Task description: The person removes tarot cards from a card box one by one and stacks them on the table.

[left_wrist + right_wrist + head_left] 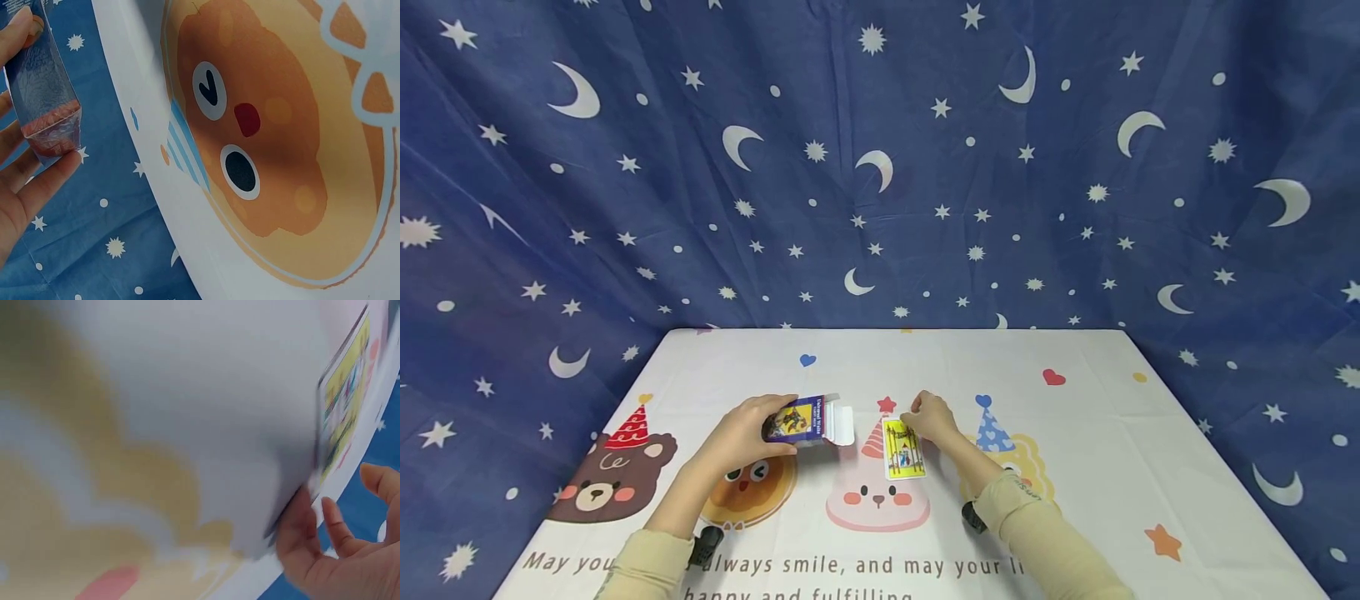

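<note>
Card box (803, 419) in grip of left hand (748, 432), yellow card (903, 451) at right hand (935, 419), pinch unclear

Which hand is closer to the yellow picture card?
The right hand. Its fingers are right at the far end of the yellow picture card. The left hand is farther away, off to the card's left, holding the blue box.

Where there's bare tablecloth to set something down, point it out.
Right side: tablecloth between the red heart print and orange star print. Back left: between brown bear print and blue heart print. Crowded middle: left fingers hold the Universal Waite box, right fingers touch the tarot card.
</note>
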